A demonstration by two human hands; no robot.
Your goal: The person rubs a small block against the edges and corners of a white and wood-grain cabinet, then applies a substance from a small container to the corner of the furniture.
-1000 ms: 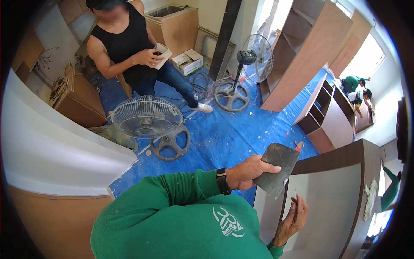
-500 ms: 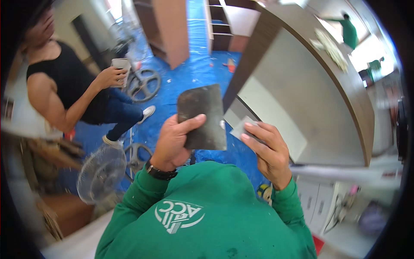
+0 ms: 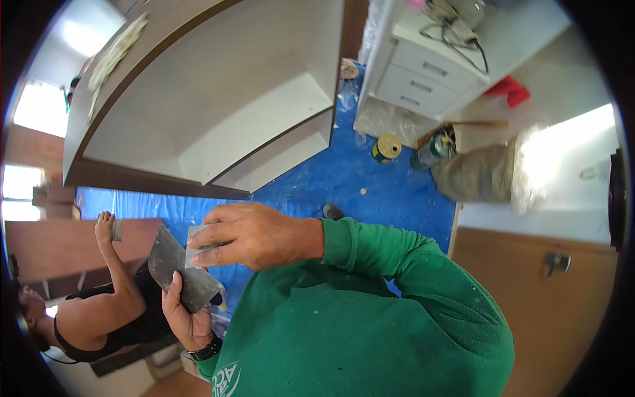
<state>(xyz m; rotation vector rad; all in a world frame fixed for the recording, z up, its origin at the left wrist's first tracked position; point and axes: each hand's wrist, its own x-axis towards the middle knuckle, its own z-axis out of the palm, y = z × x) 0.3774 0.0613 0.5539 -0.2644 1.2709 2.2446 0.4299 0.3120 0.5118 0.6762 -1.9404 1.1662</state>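
Observation:
My left hand (image 3: pixel 188 321), with a dark watch at its wrist, is closed on a dark, flat metal plate (image 3: pixel 173 255) with the thumb across its face. The plate tilts in front of me at the lower left. My right hand (image 3: pixel 264 235) reaches across to it, gripping a small light grey flat scraper (image 3: pixel 192 257) between thumb and fingers. The scraper is beside the plate's right edge and overlaps it in view. Whether the two touch, I cannot tell. My right fingers hide part of the scraper.
A large curved cabinet (image 3: pixel 159 142) with open white compartments stands ahead. Blue sheeting (image 3: pixel 297 192) covers the floor. A person in a black top (image 3: pixel 102 317) holds a cup at left. A yellow-green tin (image 3: pixel 385 149), white drawers (image 3: pixel 423 79), a sack (image 3: pixel 476 172) and a brown door (image 3: pixel 529 291) are at right.
The view has swung to the right, so the cabinet and the person now appear farther left. My right hand has brought the scraper over to the plate; earlier they were apart.

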